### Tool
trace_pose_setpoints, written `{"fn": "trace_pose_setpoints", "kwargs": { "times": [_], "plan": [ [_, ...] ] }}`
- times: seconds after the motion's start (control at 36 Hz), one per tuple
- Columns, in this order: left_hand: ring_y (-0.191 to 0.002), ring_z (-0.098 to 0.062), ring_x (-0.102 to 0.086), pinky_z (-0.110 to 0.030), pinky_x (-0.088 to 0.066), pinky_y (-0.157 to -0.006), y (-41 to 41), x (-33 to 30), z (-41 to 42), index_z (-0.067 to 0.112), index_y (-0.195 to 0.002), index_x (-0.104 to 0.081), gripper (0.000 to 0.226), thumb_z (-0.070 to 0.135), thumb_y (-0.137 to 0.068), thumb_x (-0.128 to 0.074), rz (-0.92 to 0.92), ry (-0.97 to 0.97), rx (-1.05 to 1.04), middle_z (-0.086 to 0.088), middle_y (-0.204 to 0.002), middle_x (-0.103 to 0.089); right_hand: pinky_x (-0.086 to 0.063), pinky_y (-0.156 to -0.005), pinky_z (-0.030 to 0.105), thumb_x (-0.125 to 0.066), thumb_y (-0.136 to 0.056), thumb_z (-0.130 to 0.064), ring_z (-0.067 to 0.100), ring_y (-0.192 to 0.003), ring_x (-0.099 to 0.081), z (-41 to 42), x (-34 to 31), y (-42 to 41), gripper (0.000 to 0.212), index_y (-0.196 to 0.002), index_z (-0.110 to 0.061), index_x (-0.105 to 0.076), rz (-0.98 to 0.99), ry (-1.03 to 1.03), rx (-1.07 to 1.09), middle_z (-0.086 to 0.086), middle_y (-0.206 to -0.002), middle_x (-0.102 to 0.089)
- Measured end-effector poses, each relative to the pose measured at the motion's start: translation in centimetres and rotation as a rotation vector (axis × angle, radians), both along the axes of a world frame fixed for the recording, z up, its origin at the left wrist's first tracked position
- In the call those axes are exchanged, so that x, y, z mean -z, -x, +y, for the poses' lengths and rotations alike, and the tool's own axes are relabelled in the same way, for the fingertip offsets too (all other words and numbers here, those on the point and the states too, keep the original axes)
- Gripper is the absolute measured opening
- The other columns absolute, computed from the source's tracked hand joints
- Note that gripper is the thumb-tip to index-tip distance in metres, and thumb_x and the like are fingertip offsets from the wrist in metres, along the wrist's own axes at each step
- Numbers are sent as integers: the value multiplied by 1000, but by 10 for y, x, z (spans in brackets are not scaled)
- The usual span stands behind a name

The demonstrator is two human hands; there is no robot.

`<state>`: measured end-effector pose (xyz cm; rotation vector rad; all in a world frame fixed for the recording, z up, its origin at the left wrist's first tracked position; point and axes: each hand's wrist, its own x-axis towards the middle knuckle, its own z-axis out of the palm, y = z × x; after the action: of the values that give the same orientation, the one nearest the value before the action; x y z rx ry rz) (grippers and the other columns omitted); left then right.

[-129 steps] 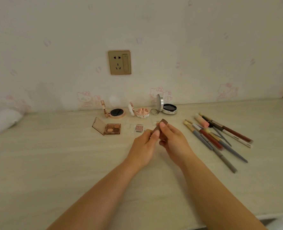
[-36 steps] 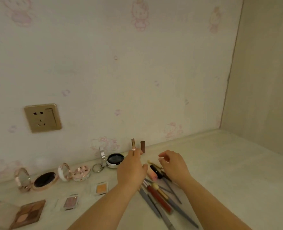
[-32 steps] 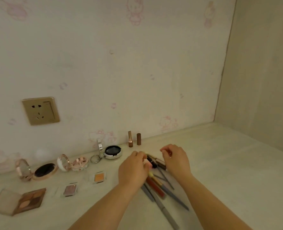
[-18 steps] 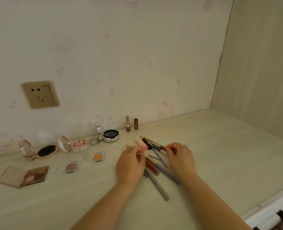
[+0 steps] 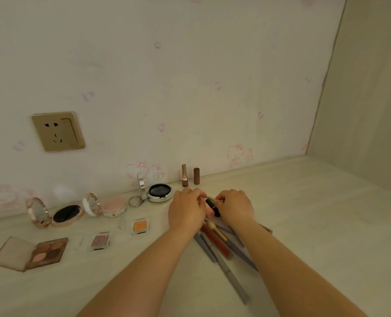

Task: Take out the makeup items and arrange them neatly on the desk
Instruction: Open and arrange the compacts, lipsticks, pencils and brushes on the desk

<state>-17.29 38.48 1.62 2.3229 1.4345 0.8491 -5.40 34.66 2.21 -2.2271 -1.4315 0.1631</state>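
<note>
Both my hands are down on the pale, wood-grained table (image 5: 304,213), over the near end of a loose heap of slim pencils and tubes (image 5: 215,243). My left hand (image 5: 186,212) has its fingers curled at the end of a short pink stick (image 5: 210,212), and my right hand (image 5: 235,207) curls its fingers by a small black tube (image 5: 213,205) lying just beside it; whether either hand truly pinches its piece I cannot tell, as knuckles cover the tips.

Against the wall stand two upright cylinders: a rose-gold lipstick (image 5: 184,175) and its brown matte cap (image 5: 196,176), close but apart. Left of them sits a round silver compact (image 5: 159,193), lid up, with a dark pan inside and a key ring attached. Further left are a pink compact (image 5: 112,205) and a rose-gold compact (image 5: 67,215) holding something black, both open. Nearer me lie a square orange eyeshadow pan (image 5: 140,226), a mauve eyeshadow pan (image 5: 100,240) and a clear-lidded brown palette (image 5: 48,251) with four shades.
</note>
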Motion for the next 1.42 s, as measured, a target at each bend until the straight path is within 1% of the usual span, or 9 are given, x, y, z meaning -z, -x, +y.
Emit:
{"fn": "trace_pose_setpoints", "kwargs": {
  "times": [0.22, 0.42, 0.53, 0.69, 0.78, 0.92, 1.08, 1.31, 1.42],
  "plan": [
    [-112, -19, -42, -32, -41, -88, -3, -3, 18, 26, -110, -65, 26, 27, -97, -43, 112, -19, 35, 3, -115, -57, -47, -68, 27, -57, -86, -40, 19, -90, -59, 17, 2, -1, 25, -91, -20, -72, 28, 127, 61, 3, -93, -68],
    [-115, -20, -42, -31, -40, -87, 9, 2, 16, 25, -110, -63, 26, 19, -97, -41, -4, 2, -57, 2, -117, -57, -43, -61, 25, -63, -79, -39, 17, -77, -60, 12, 0, 3, 27, -91, -16, -69, -70, 223, 38, 2, -84, -65],
    [-112, -19, -46, -33, -43, -88, 19, 5, 8, 25, -107, -63, 24, 19, -97, -42, -47, 29, -55, 3, -114, -59, -46, -63, 25, -60, -83, -36, 16, -80, -60, -1, -3, 8, 25, -95, -16, -68, -81, 141, 60, 0, -87, -64],
    [-98, -12, -57, -26, -45, -83, 35, 7, -18, 23, -106, -65, 19, 25, -96, -48, -193, 48, 33, 5, -106, -63, -40, -69, 21, -62, -85, -33, 10, -80, -53, -33, -8, 24, 22, -101, -18, -66, 312, -205, -42, -3, -94, -59],
    [-96, -7, -56, -20, -43, -83, 45, 9, -37, 21, -112, -63, 21, 24, -97, -48, -324, 100, 70, 6, -108, -63, -39, -62, 14, -59, -89, -30, 3, -75, -54, -51, -9, 38, 12, -97, -21, -61, 446, -262, -144, -8, -89, -60],
    [-92, -6, -61, -18, -46, -80, 65, 14, -69, 23, -104, -65, 18, 22, -96, -49, -495, 159, 109, 8, -99, -66, -48, -76, 22, -58, -90, -31, 11, -89, -62, -71, -6, 65, 11, -97, -26, -65, 671, -310, -189, -4, -96, -66],
    [-86, 1, -63, -3, -40, -70, 86, 14, -94, 31, -93, -64, 15, 27, -96, -50, -540, 248, 126, 15, -90, -68, -40, -64, 24, -54, -93, -20, 9, -61, -48, -81, -4, 97, 19, -77, -18, -65, 1144, -332, -243, -10, -59, -58],
    [-79, 5, -62, -4, -42, -70, 102, 21, -96, 26, -93, -66, 9, 22, -91, -58, -549, 245, 54, 14, -84, -69, -36, -55, 21, -51, -93, -13, 10, -58, -45, -87, 4, 114, 19, -74, -14, -55, 1036, -247, -195, -3, -61, -51],
    [-83, 0, -62, -3, -41, -71, 99, 24, -97, 21, -98, -67, 10, 20, -89, -62, -483, 190, 52, 10, -90, -68, -33, -58, 25, -50, -94, -22, 12, -59, -43, -88, 6, 108, 24, -72, -14, -55, 982, -296, -137, -2, -61, -48]
  ]
}}
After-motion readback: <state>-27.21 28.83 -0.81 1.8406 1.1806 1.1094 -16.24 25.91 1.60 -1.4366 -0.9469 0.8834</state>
